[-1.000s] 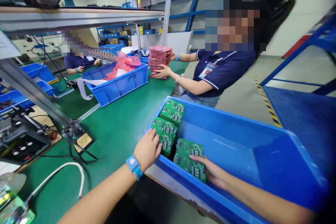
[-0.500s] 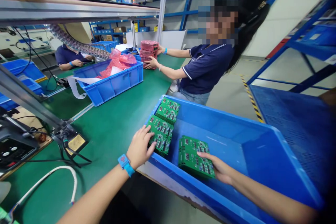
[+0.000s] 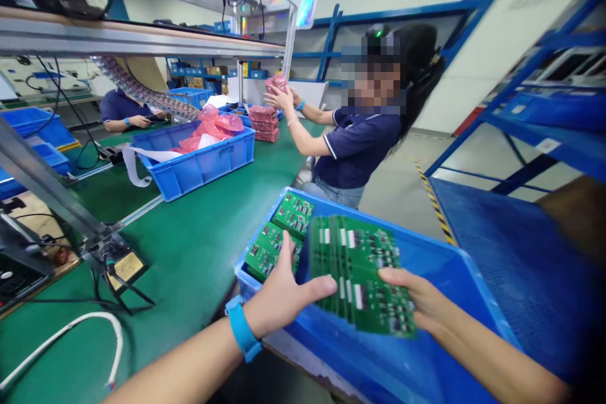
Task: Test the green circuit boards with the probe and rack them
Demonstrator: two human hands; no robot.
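Both my hands hold a stack of green circuit boards (image 3: 364,271) lifted above a blue bin (image 3: 454,303) at the table's near edge. My left hand (image 3: 284,293), with a blue wristband, grips the stack's left side, thumb along its lower edge. My right hand (image 3: 419,303) supports the stack from the right, fingers under and over it. More green circuit boards (image 3: 279,230) lie in two piles in the bin's far left corner, just beyond my left hand.
A co-worker in a dark blue shirt (image 3: 353,145) handles pink-wrapped packs (image 3: 262,123) at the green table (image 3: 199,233). A blue crate of pink bags (image 3: 199,151) stands mid-table. A soldering stand (image 3: 120,265) and white cable (image 3: 66,334) lie left. Blue racks (image 3: 544,126) stand right.
My right hand lifted the board stack up out of the bin, and my left hand left the pile in the corner and took hold of the stack's left side. The co-worker raised a pink pack.
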